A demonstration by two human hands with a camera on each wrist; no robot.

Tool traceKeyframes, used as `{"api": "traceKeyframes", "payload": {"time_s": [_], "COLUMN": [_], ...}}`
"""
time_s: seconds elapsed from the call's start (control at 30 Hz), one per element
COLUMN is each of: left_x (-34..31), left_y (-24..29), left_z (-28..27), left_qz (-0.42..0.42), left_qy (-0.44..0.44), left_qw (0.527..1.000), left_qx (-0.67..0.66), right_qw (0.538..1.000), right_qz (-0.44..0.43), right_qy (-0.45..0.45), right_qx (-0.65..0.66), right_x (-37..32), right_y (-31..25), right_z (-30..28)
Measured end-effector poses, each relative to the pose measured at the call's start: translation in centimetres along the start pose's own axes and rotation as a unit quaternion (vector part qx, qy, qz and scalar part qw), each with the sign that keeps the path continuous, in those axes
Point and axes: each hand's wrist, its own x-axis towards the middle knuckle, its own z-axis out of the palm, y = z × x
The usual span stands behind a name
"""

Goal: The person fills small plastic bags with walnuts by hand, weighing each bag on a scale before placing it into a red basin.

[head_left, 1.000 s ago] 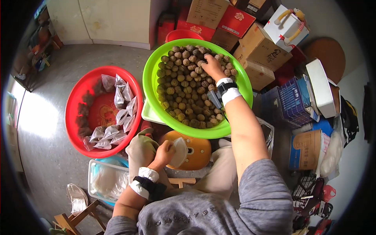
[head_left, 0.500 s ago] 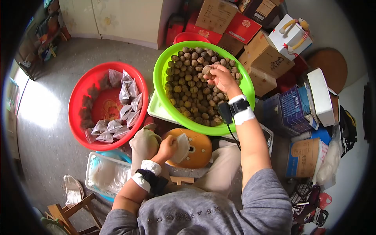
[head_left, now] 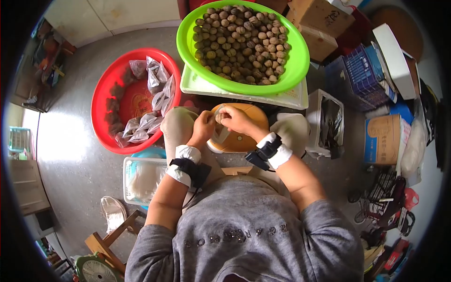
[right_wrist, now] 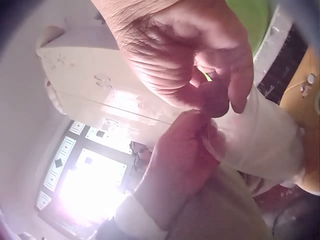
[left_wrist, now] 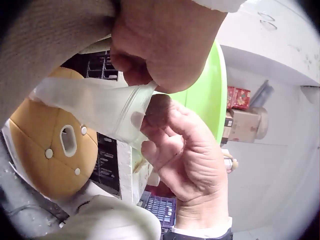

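Note:
Over the lap, my left hand (head_left: 204,128) pinches the top edge of a clear plastic bag (left_wrist: 85,100), which hangs down in front of the yellow stool seat (head_left: 253,115). My right hand (head_left: 238,121) holds a walnut (head_left: 219,119) in its fingertips, right at the bag's mouth and against the left hand. In the left wrist view the right fingers touch the bag's upper edge, where ridged seal lines run. Beyond the knees, a green basin (head_left: 300,61) holds many loose walnuts (head_left: 239,40).
The green basin sits on a white foam box (head_left: 197,84). To the left, a red basin (head_left: 99,101) contains several filled bags (head_left: 162,96). A white basket (head_left: 129,181) with plastic bags is beside the left knee. A grey bin (head_left: 324,145) stands by the right knee; cartons (head_left: 324,19) are stacked behind.
My right hand has lifted a walnut out of the green basin and brought it down to the bag at my left hand. The head view has tilted downward.

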Motion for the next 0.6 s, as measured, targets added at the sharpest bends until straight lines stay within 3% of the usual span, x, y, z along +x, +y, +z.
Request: {"api": "traceKeyframes", "payload": {"time_s": [0.1,0.2,0.3,0.4,0.6], "left_x": [0.0,-0.1,-0.1,-0.1,0.2], "left_y": [-0.2,0.0,-0.1,0.0,0.4], "left_z": [-0.3,-0.5,-0.4,-0.5,-0.3], "left_qz": [0.001,0.007,-0.012,-0.006,0.006], "left_qy": [-0.004,0.0,0.001,0.001,0.003], "left_qw": [1.0,0.999,1.0,1.0,0.999], "left_qx": [0.023,0.033,0.024,0.027,0.044], "right_qw": [0.973,0.927,0.925,0.894,0.853], "right_qz": [-0.099,-0.145,-0.103,-0.193,-0.212], "right_qy": [0.06,0.083,0.123,0.18,0.239], "right_qx": [-0.202,-0.337,-0.345,-0.362,-0.412], "right_x": [0.6,0.8,1.0,1.1,-0.1], "right_y": [2.0,2.2,1.5,2.2,1.6], "right_z": [1.1,1.4,1.6,1.6,0.3]}}
